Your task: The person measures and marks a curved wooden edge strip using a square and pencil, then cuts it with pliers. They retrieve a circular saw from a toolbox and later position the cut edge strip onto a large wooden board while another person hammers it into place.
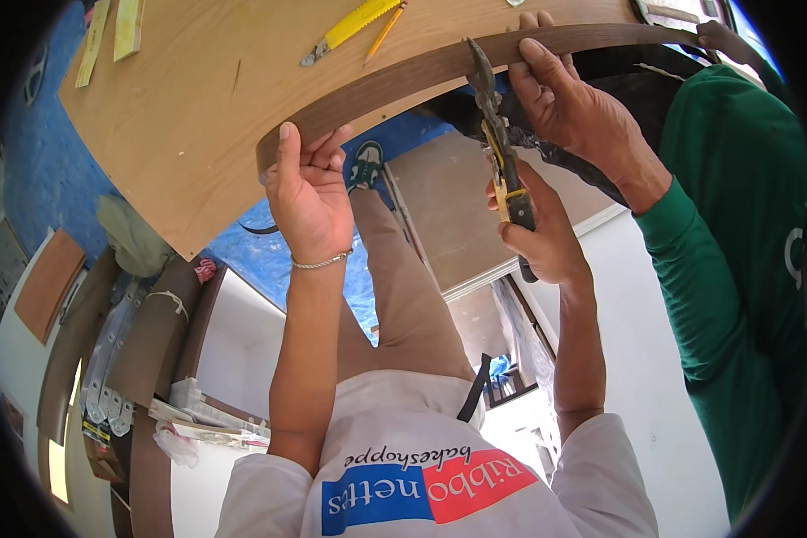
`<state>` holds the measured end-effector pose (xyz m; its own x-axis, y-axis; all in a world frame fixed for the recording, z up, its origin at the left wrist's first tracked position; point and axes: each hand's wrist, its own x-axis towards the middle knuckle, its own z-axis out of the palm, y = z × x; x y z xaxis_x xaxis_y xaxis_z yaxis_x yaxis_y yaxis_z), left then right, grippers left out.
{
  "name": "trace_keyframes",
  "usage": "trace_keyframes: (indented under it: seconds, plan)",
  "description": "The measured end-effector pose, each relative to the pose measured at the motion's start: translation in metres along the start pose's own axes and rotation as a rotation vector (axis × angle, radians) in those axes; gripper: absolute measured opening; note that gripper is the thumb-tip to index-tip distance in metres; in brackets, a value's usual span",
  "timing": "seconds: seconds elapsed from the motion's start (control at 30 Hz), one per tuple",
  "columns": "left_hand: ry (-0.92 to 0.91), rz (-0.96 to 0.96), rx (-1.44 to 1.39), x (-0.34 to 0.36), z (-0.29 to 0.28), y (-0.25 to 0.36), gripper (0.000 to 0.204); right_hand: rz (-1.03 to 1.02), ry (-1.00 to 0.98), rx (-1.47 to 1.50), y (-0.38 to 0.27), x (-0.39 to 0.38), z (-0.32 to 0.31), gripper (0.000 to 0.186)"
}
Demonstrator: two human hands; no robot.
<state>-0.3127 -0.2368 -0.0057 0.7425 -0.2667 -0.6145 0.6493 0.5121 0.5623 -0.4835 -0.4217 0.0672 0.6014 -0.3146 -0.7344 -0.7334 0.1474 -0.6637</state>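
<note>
Along the near edge of the wooden table [179, 134] runs a long brown strip [385, 85]. Snips [498, 143], clenched in the right hand [549, 235], cross it at that edge — seemingly lining up a cut, which calls for blades held square. Toward the table's right, a co-worker's hand [592, 121] pinches it; toward its left, the left hand [312, 202] grasps it.

the table [179, 152] bears a yellow tool [354, 27], pencil [384, 35] and (leftmost) strips [128, 31].

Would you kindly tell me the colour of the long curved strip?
The strip is brown, best seen in the head view.
</note>
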Motion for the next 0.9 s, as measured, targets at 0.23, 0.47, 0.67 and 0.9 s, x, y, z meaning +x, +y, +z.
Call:
trace_keyframes:
  seconds: [0.23, 0.47, 0.67, 0.9]
  plan:
    - [0.034, -0.004, 0.004, 0.003, 0.0, 0.001, 0.024, 0.032, -0.027, 0.022, 0.001, 0.003, -0.003, 0.072]
    - [0.032, 0.001, -0.014, 0.002, 0.001, 0.0, 0.023, 0.061, -0.02, 0.048, -0.001, 0.005, -0.006, 0.068]
    - [0.053, -0.012, -0.021, 0.004, -0.002, -0.001, 0.022, 0.092, 0.007, 0.085, 0.0, 0.005, -0.005, 0.061]
    - [0.113, -0.015, -0.016, 0.005, 0.0, 0.0, 0.022, 0.128, 0.08, 0.132, 0.012, 0.01, -0.004, 0.053]
